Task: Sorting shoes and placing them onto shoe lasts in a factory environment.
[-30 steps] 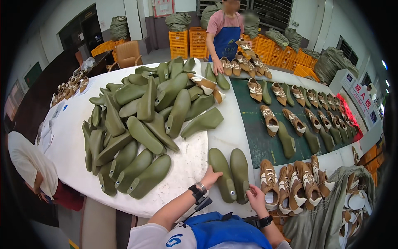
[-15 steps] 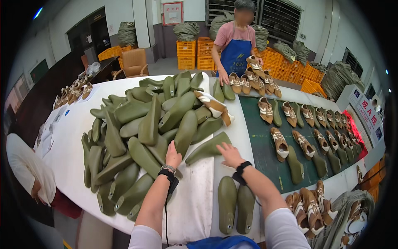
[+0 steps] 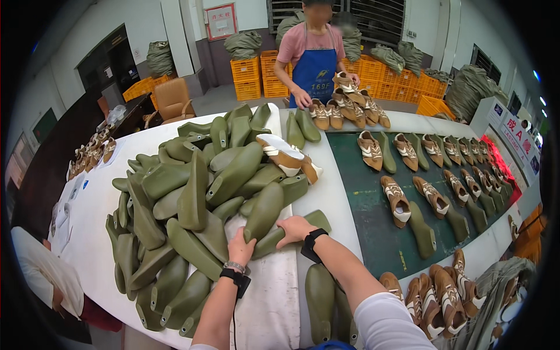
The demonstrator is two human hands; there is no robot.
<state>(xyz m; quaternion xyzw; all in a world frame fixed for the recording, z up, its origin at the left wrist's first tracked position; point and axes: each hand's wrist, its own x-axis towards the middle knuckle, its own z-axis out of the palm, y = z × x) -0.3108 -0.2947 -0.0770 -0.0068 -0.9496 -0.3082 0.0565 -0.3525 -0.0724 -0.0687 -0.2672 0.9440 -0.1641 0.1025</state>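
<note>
A heap of olive-green shoe lasts (image 3: 186, 198) covers the middle of the white table. My left hand (image 3: 240, 247) is closed round the lower end of one shoe last (image 3: 264, 211), which tilts up and away from me at the heap's near right side. My right hand (image 3: 294, 228) grips across the middle of another shoe last (image 3: 318, 220) that lies sideways; the palm hides part of it. Between my right forearm and the heap, a pair of lasts (image 3: 319, 297) lies at the near edge, one partly covered by the arm.
A brown-and-white shoe pair (image 3: 286, 156) rests on the heap. Rows of shoes and lasts stand on a green conveyor (image 3: 373, 201) to the right. Several shoes (image 3: 434, 300) sit near right. Across the table, a person in a blue apron (image 3: 315, 76) stands by piled shoes (image 3: 350, 105).
My right hand has moved left and closed over the sideways last, now nearer my left hand. The last in my left hand has shifted slightly. The whole view has swung a little.
</note>
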